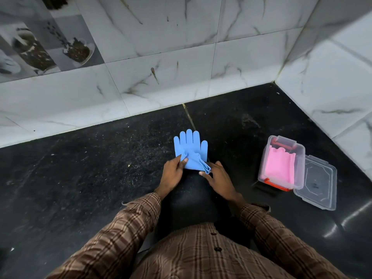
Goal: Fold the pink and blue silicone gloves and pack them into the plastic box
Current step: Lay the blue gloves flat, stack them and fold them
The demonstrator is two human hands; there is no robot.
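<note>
The blue silicone gloves [190, 148] lie stacked on the dark counter, fingers pointing away from me, with the cuff end folded up over the palm. My left hand [172, 174] pinches the folded cuff at its left side. My right hand [218, 179] rests at the cuff's right corner, fingertips touching the blue fold. To the right stands the clear plastic box [280, 179] with orange clips. The folded pink gloves [280, 166] lie inside it.
The box's clear lid [317, 183] lies flat on the counter right beside the box. Marble-patterned tiled walls [161, 67] run along the back and the right side and meet in a corner. The black counter [80, 178] stretches wide to the left.
</note>
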